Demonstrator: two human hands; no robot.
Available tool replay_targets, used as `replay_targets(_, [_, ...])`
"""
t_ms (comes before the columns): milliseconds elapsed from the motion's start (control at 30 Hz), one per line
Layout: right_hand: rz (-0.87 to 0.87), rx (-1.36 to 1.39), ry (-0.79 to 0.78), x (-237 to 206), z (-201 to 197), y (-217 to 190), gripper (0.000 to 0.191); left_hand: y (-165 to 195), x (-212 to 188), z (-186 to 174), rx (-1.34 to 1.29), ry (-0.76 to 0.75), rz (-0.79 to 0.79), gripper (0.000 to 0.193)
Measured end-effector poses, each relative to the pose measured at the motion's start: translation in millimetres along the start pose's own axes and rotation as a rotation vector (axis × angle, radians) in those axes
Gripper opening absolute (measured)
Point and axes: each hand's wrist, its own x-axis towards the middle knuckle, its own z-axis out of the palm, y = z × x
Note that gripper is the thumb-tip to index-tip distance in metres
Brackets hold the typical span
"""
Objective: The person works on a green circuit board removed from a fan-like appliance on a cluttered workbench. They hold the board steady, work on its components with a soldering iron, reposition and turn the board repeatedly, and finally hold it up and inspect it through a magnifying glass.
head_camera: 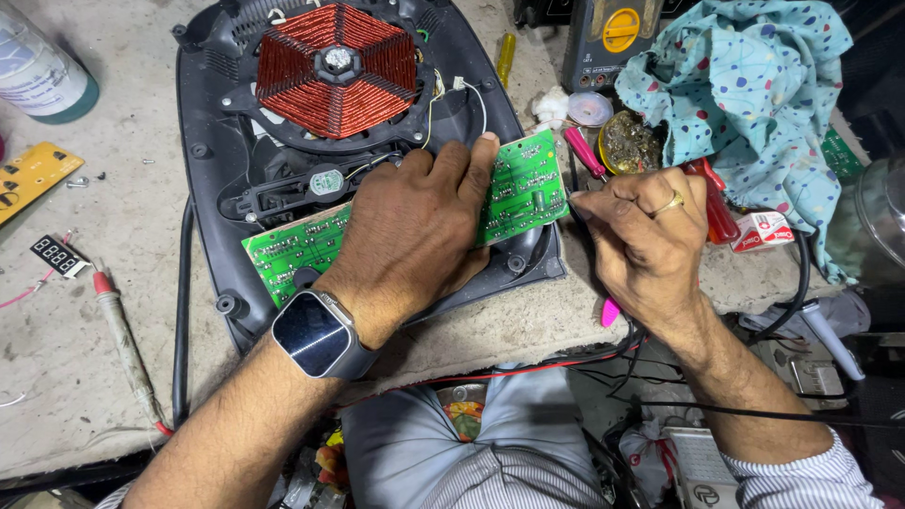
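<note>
My left hand [415,221], with a smartwatch [319,335] on the wrist, presses flat on a green circuit board [523,184] lying over the black open housing [203,188] of an induction cooker. A copper coil [337,68] sits in the housing above the board. My right hand [646,240], wearing a ring, is closed around a thin tool with a pink end [610,312] showing below the palm; its tip meets the board's right edge.
A patterned teal cloth [754,85], a multimeter [613,38], a pink-handled screwdriver [584,151] and a tin [630,141] lie at the back right. A probe [123,339], a small digit display [58,255], a yellow board [28,174] and a bottle [42,71] lie left.
</note>
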Motion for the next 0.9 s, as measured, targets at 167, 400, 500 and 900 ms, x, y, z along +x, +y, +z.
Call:
replay_targets(167, [-0.007,-0.001,-0.017,-1.5,-1.7,-1.2,0.024,-0.2,0.3,-0.5,0.012,0.006,0.004,0.103])
replay_targets(400, [0.036,0.02,-0.009,0.5,2.8,2.0,0.025,-0.3,-0.3,-0.1,0.009,0.003,0.003,0.1])
replay_targets(500, [0.027,0.007,-0.025,-0.2,0.5,1.1,0.024,0.3,-0.3,-0.1,0.003,0.007,0.0,0.1])
replay_targets(900, [0.015,-0.026,-0.023,-1.9,0.2,0.0,0.025,0.4,-0.1,-0.4,0.01,0.011,0.005,0.102])
